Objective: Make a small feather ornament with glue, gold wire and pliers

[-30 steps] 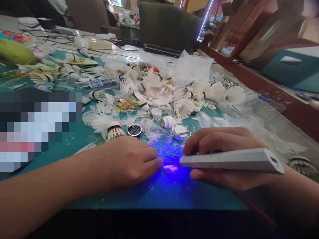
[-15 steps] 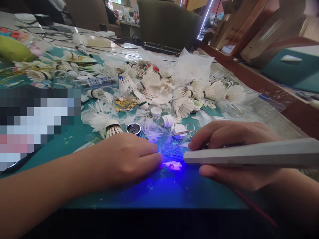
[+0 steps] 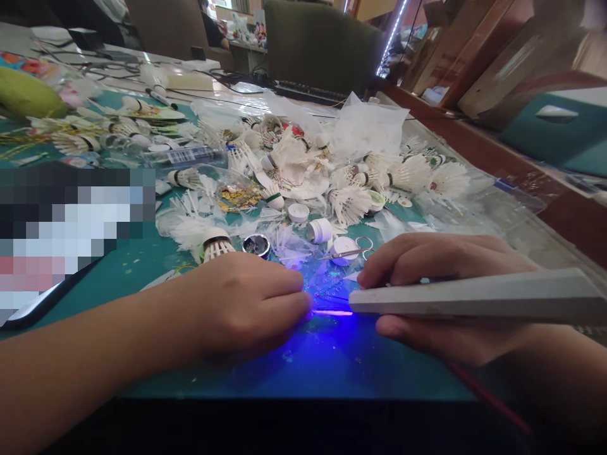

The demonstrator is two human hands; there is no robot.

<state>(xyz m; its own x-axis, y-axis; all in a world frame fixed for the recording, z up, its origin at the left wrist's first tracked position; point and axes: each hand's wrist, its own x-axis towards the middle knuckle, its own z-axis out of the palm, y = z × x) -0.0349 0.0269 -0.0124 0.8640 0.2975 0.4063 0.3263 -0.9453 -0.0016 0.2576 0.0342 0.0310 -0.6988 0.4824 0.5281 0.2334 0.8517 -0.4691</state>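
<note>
My right hand (image 3: 450, 291) is wrapped round a long grey-white UV lamp stick (image 3: 474, 296) held level, its tip pointing left. Blue-violet light falls on the teal mat (image 3: 142, 265) between my hands. My left hand (image 3: 241, 303) lies knuckles up on the mat, fingertips pinched on a small thin glowing piece (image 3: 332, 312) just off the lamp's tip. What the piece is cannot be made out.
Behind my hands lie small scissors (image 3: 348, 251), white caps (image 3: 320, 230), a round metal tin (image 3: 257, 244), a bag of gold bits (image 3: 234, 198) and several feather shuttlecocks (image 3: 351, 202) with loose feathers and plastic bags. A dark phone-like slab (image 3: 42, 303) lies at left.
The lamp stick slid a little right and back. The glowing piece at my left fingertips turned from a flat white shape to a thin edge-on line. My left hand stayed put.
</note>
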